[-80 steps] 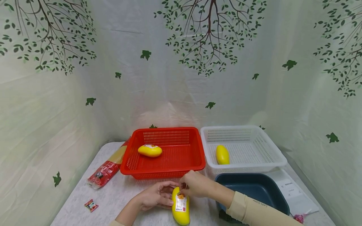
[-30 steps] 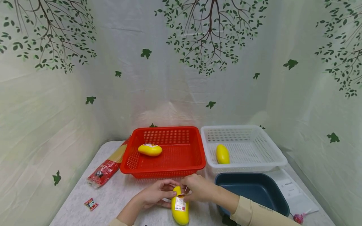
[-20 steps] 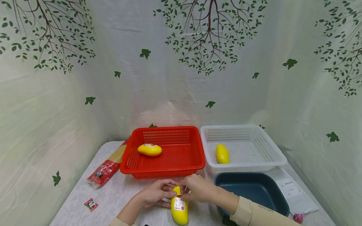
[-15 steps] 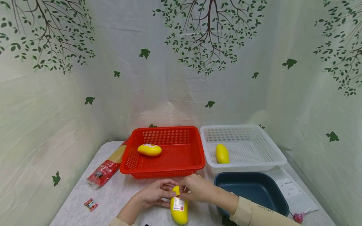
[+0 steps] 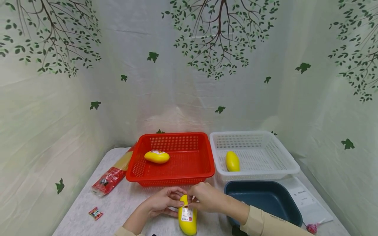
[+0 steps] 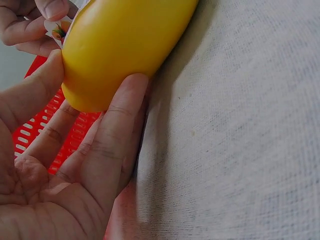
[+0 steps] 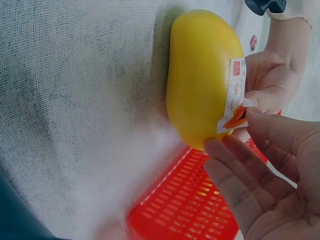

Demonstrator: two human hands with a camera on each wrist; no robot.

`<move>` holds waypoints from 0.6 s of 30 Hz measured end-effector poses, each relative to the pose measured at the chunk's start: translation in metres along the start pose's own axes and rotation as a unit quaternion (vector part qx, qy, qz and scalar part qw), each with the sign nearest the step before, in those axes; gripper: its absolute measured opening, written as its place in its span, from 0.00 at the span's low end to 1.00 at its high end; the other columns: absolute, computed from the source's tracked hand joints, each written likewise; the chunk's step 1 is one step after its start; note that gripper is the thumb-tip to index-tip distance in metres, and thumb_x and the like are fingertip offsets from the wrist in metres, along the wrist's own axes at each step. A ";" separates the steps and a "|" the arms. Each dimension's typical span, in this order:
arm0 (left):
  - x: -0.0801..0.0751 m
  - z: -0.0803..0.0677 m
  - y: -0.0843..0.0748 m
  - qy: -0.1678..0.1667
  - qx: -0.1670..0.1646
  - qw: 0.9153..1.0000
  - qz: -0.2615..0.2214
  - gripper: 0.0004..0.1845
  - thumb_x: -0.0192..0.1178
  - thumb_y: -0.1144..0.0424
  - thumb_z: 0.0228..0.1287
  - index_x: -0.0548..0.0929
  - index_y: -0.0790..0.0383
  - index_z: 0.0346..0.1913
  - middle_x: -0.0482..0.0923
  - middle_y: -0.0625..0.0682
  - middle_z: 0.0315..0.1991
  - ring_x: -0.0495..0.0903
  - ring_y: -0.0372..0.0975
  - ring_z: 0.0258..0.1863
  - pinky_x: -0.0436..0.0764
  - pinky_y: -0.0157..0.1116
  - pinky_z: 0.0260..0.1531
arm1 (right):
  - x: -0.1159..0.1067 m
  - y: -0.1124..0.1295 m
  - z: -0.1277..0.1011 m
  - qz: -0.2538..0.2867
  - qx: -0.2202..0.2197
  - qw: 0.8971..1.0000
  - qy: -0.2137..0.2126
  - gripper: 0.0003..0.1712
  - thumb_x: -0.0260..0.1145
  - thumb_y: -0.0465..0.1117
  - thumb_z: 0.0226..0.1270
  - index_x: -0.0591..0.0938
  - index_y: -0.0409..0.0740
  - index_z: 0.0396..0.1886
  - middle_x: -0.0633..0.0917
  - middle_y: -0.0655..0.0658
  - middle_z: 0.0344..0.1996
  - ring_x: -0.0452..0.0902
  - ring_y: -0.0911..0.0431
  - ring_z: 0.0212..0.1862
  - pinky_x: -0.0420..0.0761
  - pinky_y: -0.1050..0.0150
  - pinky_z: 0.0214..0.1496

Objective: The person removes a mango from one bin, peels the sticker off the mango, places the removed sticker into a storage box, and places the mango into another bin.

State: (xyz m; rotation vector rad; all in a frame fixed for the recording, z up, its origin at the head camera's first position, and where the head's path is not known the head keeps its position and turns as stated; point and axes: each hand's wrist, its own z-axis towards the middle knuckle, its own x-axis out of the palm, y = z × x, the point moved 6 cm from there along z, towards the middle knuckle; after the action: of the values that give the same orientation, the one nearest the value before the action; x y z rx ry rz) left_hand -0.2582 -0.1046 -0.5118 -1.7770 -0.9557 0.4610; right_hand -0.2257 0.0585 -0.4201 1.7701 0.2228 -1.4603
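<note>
A yellow mango [image 5: 188, 227] lies on the cloth-covered table, one end pointing at the red basket. My left hand [image 5: 164, 201] holds it near that far end, thumb on one side and fingers on the other, as the left wrist view of the mango [image 6: 132, 42] shows. The right hand [image 5: 206, 198] pinches the top edge of a white label [image 5: 187, 215] on the mango. In the right wrist view, the label's [image 7: 235, 85] printed end is lifted off the skin, under the thumb, while the rest lies flat.
Behind stand a red basket [image 5: 174, 182] and a white basket [image 5: 257, 173], each with one mango inside. A dark blue pan [image 5: 262, 193] sits under the right forearm. Left lie a red-and-tan packet [image 5: 110, 178] and a small candy [image 5: 95, 213]; a pink lollipop [image 5: 312, 228] lies right.
The label's orange picture, flat and visible earlier, is now pulled up beneath the right fingers. My right hand has shifted slightly; the left still holds the mango.
</note>
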 end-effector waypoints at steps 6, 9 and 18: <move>-0.001 -0.001 0.001 0.004 0.005 1.000 -0.004 0.23 0.69 0.67 0.72 0.80 0.59 0.67 0.85 0.54 0.52 0.87 0.45 0.49 0.92 0.50 0.50 | 0.000 0.001 0.000 -0.006 -0.006 1.000 0.002 0.07 0.80 0.44 0.66 0.90 0.55 0.41 0.88 0.64 0.32 0.83 0.74 0.38 0.85 0.80 0.47; -0.001 -0.001 0.001 0.002 0.007 1.000 -0.005 0.22 0.69 0.67 0.72 0.80 0.59 0.67 0.85 0.54 0.51 0.87 0.44 0.49 0.93 0.50 0.50 | 0.000 0.001 0.000 -0.005 -0.008 1.000 0.006 0.07 0.80 0.44 0.66 0.89 0.55 0.41 0.88 0.64 0.32 0.84 0.73 0.38 0.84 0.80 0.48; -0.002 -0.002 0.001 -0.005 0.007 1.000 -0.009 0.22 0.68 0.68 0.73 0.81 0.60 0.67 0.85 0.54 0.51 0.87 0.45 0.48 0.93 0.51 0.49 | 0.001 0.002 -0.001 0.026 -0.020 0.999 0.022 0.06 0.78 0.45 0.69 0.88 0.54 0.40 0.87 0.63 0.32 0.84 0.71 0.40 0.87 0.75 0.53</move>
State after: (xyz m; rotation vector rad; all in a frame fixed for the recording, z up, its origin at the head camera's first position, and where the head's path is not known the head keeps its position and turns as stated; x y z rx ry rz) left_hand -0.2573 -0.1071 -0.5124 -1.7531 -0.9730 0.4647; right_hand -0.2231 0.0570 -0.4201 1.7640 0.2262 -1.3718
